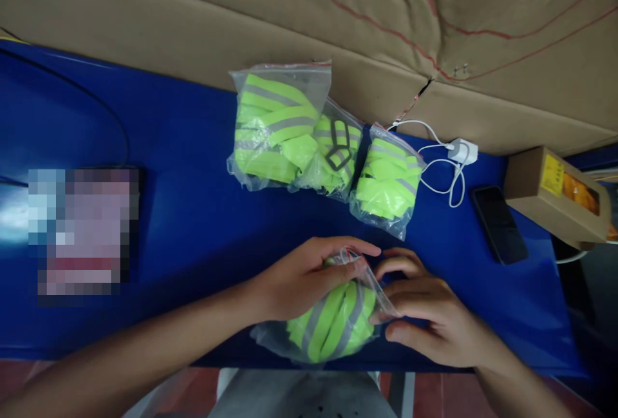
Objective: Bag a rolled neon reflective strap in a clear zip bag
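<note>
A clear zip bag (pixel 270 341) lies near the front edge of the blue table, holding a bundle of neon-yellow reflective straps (pixel 333 324) with grey stripes. My left hand (pixel 309 276) closes on the bag's red-lined top edge, thumb over the plastic and fingers behind it. On the other side, my right hand (pixel 432 308) has its curled fingers at the bag's mouth, where a corner of the plastic stretches toward them. Its thumb stands a little apart below. Part of the straps is hidden under my left hand.
Behind my hands stand several bags of neon straps (pixel 275 128). To the right are a white charger (pixel 463 151) with cable, a black phone (pixel 499 225) and a cardboard box (pixel 550 192). A blurred-out device (pixel 89 231) lies left. Brown cardboard (pixel 203 25) borders the back.
</note>
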`<act>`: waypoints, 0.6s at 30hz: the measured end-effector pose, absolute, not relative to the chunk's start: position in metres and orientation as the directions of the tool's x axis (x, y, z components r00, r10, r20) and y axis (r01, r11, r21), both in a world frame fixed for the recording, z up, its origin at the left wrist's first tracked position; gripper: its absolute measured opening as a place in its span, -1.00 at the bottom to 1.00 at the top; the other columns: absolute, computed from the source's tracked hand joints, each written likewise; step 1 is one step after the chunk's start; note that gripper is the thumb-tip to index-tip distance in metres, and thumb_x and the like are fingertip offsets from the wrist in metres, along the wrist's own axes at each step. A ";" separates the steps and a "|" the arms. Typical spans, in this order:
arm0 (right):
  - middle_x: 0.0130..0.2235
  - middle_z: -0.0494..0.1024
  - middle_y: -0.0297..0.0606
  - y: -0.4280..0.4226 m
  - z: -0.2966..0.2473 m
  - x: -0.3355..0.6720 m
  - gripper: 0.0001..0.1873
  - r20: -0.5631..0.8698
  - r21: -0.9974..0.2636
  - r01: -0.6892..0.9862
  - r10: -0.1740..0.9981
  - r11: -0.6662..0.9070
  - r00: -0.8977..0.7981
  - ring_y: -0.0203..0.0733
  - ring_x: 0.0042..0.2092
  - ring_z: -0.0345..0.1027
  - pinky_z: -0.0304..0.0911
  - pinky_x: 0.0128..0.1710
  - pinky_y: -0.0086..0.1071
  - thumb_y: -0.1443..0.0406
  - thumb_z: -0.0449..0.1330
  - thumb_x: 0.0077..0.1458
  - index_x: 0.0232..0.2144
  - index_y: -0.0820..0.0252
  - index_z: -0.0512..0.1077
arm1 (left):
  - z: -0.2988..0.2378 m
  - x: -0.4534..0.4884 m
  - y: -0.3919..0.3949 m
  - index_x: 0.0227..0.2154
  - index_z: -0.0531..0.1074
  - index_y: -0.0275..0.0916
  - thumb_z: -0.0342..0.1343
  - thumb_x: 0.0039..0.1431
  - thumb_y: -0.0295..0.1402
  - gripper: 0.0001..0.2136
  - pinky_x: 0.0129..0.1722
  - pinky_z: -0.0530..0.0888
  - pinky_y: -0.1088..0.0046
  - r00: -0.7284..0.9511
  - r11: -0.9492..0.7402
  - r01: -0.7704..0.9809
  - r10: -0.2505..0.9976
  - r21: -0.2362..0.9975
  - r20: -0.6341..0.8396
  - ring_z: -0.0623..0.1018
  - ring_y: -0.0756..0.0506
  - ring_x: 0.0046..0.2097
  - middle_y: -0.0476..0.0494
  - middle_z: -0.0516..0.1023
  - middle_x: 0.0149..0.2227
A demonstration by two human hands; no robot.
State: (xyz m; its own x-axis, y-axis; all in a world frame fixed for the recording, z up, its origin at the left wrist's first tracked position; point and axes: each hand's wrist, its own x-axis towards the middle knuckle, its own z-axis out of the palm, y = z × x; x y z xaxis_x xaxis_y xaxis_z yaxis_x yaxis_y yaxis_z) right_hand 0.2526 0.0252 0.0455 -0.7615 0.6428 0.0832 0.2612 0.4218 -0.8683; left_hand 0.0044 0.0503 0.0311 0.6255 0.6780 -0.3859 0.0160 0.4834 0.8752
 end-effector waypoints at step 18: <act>-0.14 0.54 -0.26 0.027 0.028 0.264 -0.67 -0.277 -0.947 0.261 0.888 -0.188 -0.367 -0.23 -0.18 0.46 0.39 -0.26 -0.47 0.11 0.27 0.30 0.05 0.05 0.41 | 0.026 0.006 0.046 -0.13 0.62 -0.19 0.02 0.33 0.18 -0.47 -0.01 0.49 0.32 0.669 0.602 -0.079 0.623 0.795 -0.406 0.60 -0.19 -0.07 -0.13 0.65 -0.22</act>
State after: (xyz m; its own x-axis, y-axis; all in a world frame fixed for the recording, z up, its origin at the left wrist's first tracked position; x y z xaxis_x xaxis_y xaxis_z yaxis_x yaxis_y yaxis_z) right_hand 0.2637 0.0275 0.0284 -0.3671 0.8879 -0.2772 0.2613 -0.1876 -0.9468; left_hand 0.0058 0.0462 0.0262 0.6691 0.6227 -0.4055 -0.0787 0.6020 0.7946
